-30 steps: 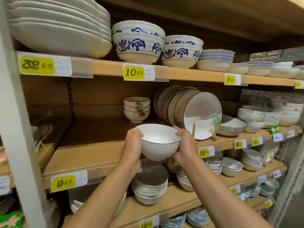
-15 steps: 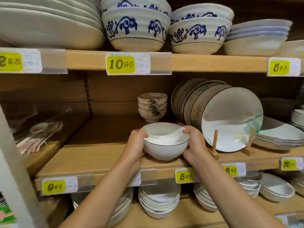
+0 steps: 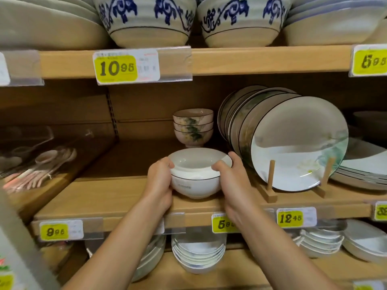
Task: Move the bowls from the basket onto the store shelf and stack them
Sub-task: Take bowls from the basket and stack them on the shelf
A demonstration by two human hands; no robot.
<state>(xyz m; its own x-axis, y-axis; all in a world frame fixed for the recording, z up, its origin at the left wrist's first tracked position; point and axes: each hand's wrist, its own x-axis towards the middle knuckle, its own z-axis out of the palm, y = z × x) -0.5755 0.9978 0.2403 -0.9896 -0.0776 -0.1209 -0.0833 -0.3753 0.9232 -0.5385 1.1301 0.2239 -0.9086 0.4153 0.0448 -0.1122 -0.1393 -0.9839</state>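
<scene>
Down onto the shelf (image 3: 104, 197) have come the bowls (image 3: 194, 188), which a second ago were held in the air out in front of its edge. They are two white ones, nested, the lower with a thin dark rim line and some small print on its side. Its foot looks to sit on the shelf just behind the front edge.

Both hands are clamped on them. The left hand (image 3: 160, 185) hugs their left side, thumb hooked over the upper rim, its fingers out of sight. The right hand (image 3: 230, 178) grips the opposite side, thumb on the near rim and fingers wrapped round the back. So the bowls sit between the two hands, touching both.

Farther back on the shelf stands a stack of three floral bowls (image 3: 193, 128), apart from the held ones. Toward the shelf's right, plates (image 3: 293, 141) stand on edge in a wooden rack (image 3: 271, 181), close to the right hand's fingers. Along the shelf's front edge hang yellow price tags (image 3: 293, 217), and the right wrist covers part of one. Below the shelf sits a stack of white dishes (image 3: 199, 254). Above it, on the next board up, are big blue-patterned bowls (image 3: 146, 19). Off the shelf's left end, spoons (image 3: 41, 164) lie behind a clear panel.
</scene>
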